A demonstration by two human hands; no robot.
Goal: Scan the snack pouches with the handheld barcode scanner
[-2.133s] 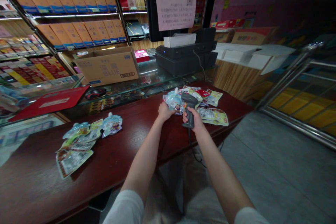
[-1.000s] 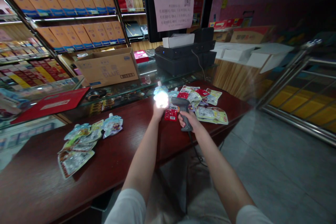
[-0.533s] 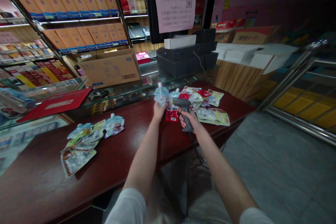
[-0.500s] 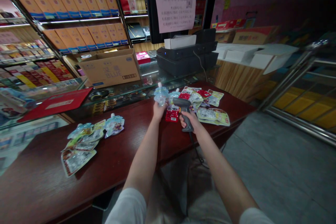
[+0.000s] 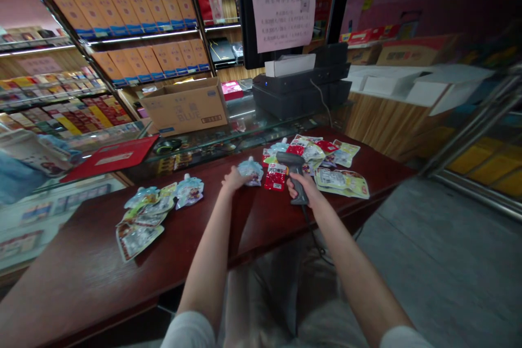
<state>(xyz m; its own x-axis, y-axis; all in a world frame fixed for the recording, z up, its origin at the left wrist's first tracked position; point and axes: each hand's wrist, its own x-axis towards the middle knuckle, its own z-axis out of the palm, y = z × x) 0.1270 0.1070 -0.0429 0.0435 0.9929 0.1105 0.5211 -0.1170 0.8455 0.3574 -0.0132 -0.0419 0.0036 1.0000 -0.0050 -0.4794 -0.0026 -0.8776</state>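
Observation:
My left hand [image 5: 234, 179] grips the left edge of a light-blue spouted pouch [image 5: 252, 172], low over the dark red-brown table [image 5: 196, 234]. In my right hand [image 5: 302, 186] is a grey barcode scanner [image 5: 294, 163], its head pointing left and its cord hanging down. A red snack packet [image 5: 275, 176] lies between the pouch and the scanner. Behind the scanner is a pile of snack packets [image 5: 342, 180], with another blue spouted pouch [image 5: 279, 146] at its left. A second group, of green-edged packets [image 5: 141, 234] and blue spouted pouches [image 5: 189, 191], lies to the left.
A glass display counter [image 5: 240, 125] runs behind the table, bearing an open cardboard box [image 5: 185, 109], a red folder [image 5: 116, 157] and black till equipment [image 5: 302, 87]. Boxed goods fill the shelves [image 5: 134, 32] behind. A metal railing [image 5: 468, 179] stands at the right.
My left hand has moved left and lower, bringing the spouted pouch from upright down toward the table, away from the right pile. My right hand still holds the scanner. The view has shifted slightly left.

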